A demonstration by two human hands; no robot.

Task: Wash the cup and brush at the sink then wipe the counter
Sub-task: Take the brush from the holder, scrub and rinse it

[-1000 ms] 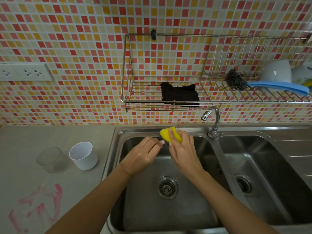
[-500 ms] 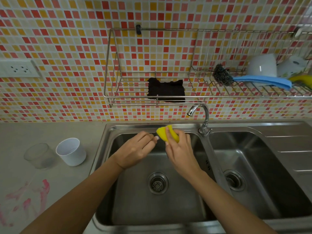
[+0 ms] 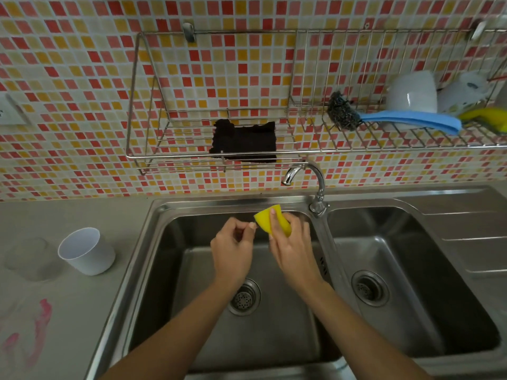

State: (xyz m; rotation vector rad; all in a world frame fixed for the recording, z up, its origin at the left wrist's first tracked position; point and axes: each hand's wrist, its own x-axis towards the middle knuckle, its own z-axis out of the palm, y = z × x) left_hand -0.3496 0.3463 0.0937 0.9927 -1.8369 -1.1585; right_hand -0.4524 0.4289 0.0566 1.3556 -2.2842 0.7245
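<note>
Presently, centre frame, over sink [image 3: 208, 202]: right hand [image 3: 290, 250] grips yellow sponge [image 3: 267, 219]; left hand [image 3: 233, 245] alongside, fingertips pinched, contents indiscernible. Likely scrubbing step. Next: fetch cup [image 3: 86, 252], left counter [image 3: 82, 311].

Wall at my 12 o'clock: small mosaic tiles [image 3: 82, 64], red, orange, yellow and cream, with pale grout. A steel wire rack [image 3: 175, 156] hangs on it, running from 12 off toward 2. White socket plate [image 3: 8, 111] at 10, cut by the frame edge. Grey matte worktop [image 3: 68, 311] from 7 to 9. Stainless double sink [image 3: 319, 242] set into it, ribbed drainboard [image 3: 466, 242] at 3. Chrome tap [image 3: 315, 174] behind the divider. Light soft and even.
</note>
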